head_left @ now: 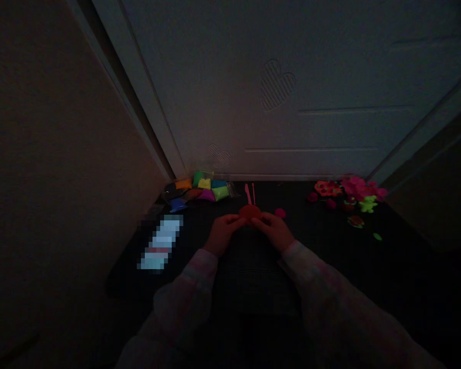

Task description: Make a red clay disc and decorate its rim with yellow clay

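A flattened red disc of what looks like modelling clay (249, 212) is held over the dark table. My left hand (223, 231) pinches its left edge between thumb and fingers. On the other side my right hand (275, 230) grips the right edge, thumb toward me. Just beyond the disc lie a pink plastic clay knife (248, 193) and a thin pink modelling stick (253, 193). A small pink clay ball (280, 212) rests near my right fingers. The picture is dim, so finer finger detail is hard to make out.
Several bags of coloured clay (206, 195) lie at the back left of the table (249, 277). A blurred bright screen (162, 243) is nearer on the left. Pink clay shapes (359, 188), a yellow-green figure (368, 204) and a green leaf-like piece (377, 236) sit at right. A white panel (230, 102) stands behind.
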`<state>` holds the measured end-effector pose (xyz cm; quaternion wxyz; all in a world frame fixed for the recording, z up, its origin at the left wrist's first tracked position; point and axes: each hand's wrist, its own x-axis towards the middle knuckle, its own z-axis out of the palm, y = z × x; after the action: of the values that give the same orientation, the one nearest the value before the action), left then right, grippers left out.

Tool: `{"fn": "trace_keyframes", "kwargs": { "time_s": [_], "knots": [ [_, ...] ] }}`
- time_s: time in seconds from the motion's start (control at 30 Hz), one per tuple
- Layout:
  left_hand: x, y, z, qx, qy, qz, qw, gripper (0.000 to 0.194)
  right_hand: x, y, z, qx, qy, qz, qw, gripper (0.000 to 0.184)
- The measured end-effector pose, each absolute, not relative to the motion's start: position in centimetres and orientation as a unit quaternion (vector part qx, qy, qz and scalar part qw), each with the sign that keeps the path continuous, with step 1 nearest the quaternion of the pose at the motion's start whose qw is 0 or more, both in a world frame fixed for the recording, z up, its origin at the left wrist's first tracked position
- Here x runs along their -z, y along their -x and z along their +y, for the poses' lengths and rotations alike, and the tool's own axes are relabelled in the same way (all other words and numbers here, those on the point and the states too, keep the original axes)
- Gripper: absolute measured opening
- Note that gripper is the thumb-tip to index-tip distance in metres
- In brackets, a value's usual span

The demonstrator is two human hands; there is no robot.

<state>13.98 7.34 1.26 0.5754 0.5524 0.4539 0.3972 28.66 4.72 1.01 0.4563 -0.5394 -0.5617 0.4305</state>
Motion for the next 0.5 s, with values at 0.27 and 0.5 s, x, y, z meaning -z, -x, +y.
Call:
{"fn": "trace_keyframes", "kwargs": {
  "time_s": [0.27, 0.5],
  "knots": [
    [-1.66, -14.12, 6.91, -0.359, -0.569, 0.43, 0.602, 0.027, -1.17, -28.39, 4.54, -0.449, 0.532, -0.535, 0.479, 0.024],
    [-2.2, -13.95, 6.78, -0.336, -0.61, 0.46, 0.551, 0.025, -1.42, -28.5, 4.61, -0.443, 0.533, -0.526, 0.493, 0.024]
  ]
}}
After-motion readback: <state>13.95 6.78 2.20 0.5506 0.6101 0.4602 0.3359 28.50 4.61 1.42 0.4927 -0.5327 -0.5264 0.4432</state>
